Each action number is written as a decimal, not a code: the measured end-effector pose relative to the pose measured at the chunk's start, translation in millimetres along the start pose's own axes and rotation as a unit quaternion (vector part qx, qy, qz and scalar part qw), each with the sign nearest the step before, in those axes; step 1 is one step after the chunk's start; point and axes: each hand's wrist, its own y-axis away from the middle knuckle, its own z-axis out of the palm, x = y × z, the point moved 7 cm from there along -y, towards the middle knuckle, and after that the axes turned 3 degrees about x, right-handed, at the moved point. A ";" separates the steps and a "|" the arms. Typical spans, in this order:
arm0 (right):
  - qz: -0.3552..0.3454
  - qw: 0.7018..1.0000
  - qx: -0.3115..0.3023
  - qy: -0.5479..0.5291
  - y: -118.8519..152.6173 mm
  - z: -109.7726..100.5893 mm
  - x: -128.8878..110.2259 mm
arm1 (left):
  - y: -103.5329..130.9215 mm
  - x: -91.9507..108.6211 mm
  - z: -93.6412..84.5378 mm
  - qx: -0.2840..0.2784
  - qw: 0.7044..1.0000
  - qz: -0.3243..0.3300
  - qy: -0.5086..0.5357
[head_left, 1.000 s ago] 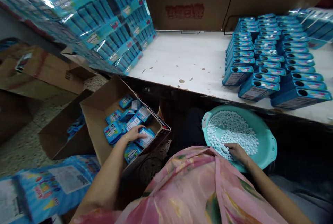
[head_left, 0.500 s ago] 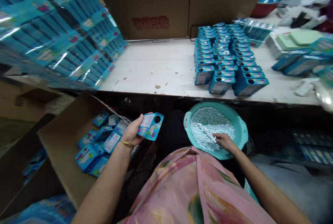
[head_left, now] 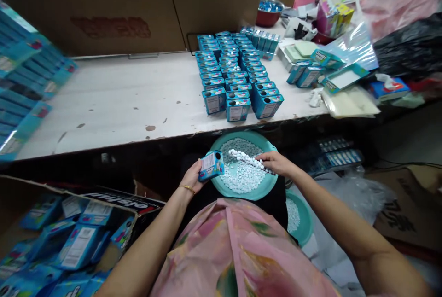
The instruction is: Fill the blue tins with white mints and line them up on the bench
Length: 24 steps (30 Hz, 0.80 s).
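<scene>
My left hand (head_left: 192,177) is closed on a small blue box (head_left: 211,166), its dark round hole facing up, at the left rim of a turquoise basin (head_left: 217,186). Small white pellets (head_left: 241,181) fill much of that basin, with a patch of its bottom showing. Over them, my right hand (head_left: 275,163) grips one end of a long narrow scoop (head_left: 247,159) heaped with pellets. The scoop itself is mostly hidden under its load. Its far end points left, towards the box, and stays apart from it.
Rows of upright blue boxes (head_left: 238,76) stand on the white table (head_left: 138,99). A carton (head_left: 138,223) of loose blue boxes is at lower left, wrapped box stacks (head_left: 20,85) at far left. A second turquoise basin (head_left: 305,223) sits low at right.
The view has swung right. My left hand has brought the blue box from beside the carton to the basin's rim. My right hand has lifted the loaded scoop up from the pellets.
</scene>
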 end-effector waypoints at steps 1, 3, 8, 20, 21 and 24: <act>0.003 1.000 -0.012 0.017 0.4 -2.4 -8.2 | -3.3 -1.5 5.1 -0.011 1.000 0.008 -0.009; 0.009 0.997 -0.043 0.063 -1.7 -4.2 -22.0 | -8.2 -3.5 13.8 -0.029 0.999 0.025 -0.024; -0.019 0.976 -0.080 0.203 -18.2 -5.1 -51.1 | -12.9 -7.8 24.0 -0.049 0.998 0.037 -0.027; -0.088 0.853 -0.089 0.507 -43.5 -0.7 -110.5 | -10.5 -7.5 29.9 -0.110 0.993 0.039 -0.029; -0.085 0.848 -0.089 0.516 -44.5 -0.1 -111.4 | -10.1 -7.6 30.7 -0.115 0.992 0.040 -0.031; -0.085 0.840 -0.073 0.531 -47.0 0.8 -116.3 | -8.9 -6.2 31.3 -0.125 0.990 0.041 -0.051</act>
